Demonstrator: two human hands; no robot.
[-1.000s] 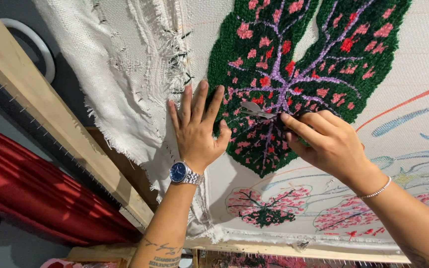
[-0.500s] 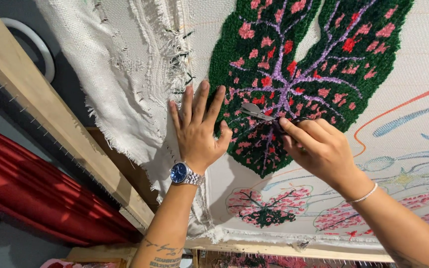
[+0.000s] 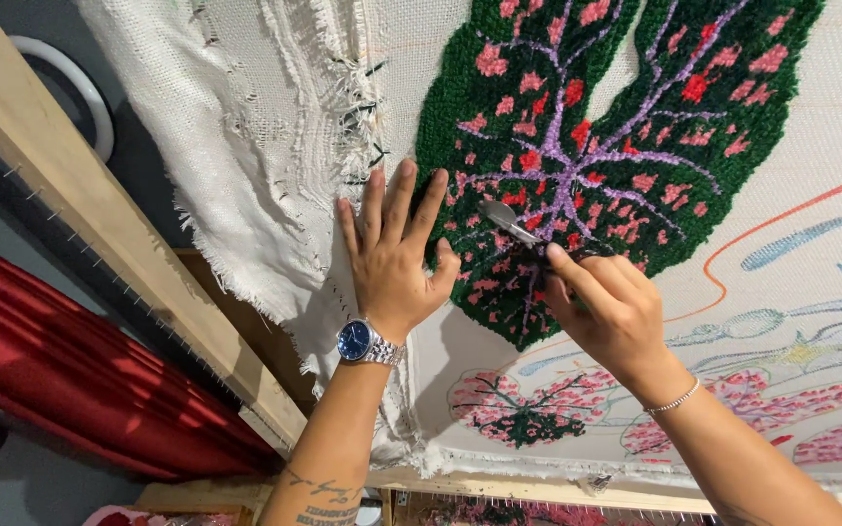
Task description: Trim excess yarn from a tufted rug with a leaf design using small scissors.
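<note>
Stretched on a wooden frame [image 3: 99, 229], the white backing cloth [image 3: 246, 146] fills most of what I see, with red fabric [image 3: 60, 390] bunched below the frame's left rail. Near the cloth's middle sits the tufted green leaf [image 3: 733, 127], flecked pink and red with purple veins.

My left hand [image 3: 394, 258] lies flat on the cloth at the leaf's left edge, fingers spread and pressing, thumb reaching onto the green pile. My right hand [image 3: 608, 310] is closed around small scissors [image 3: 511, 226], pinching the handles; only the blades show, pointing up-left into the leaf's lower centre, and I cannot tell how far apart they are.

To trim well here, I judge the blades should lie nearly flat to the pile and take tiny snips, so the loops lose only their tips. My left palm should hold the cloth taut beside the cut. Digging the points in risks nicking the backing or pulling yarn loose.
</note>
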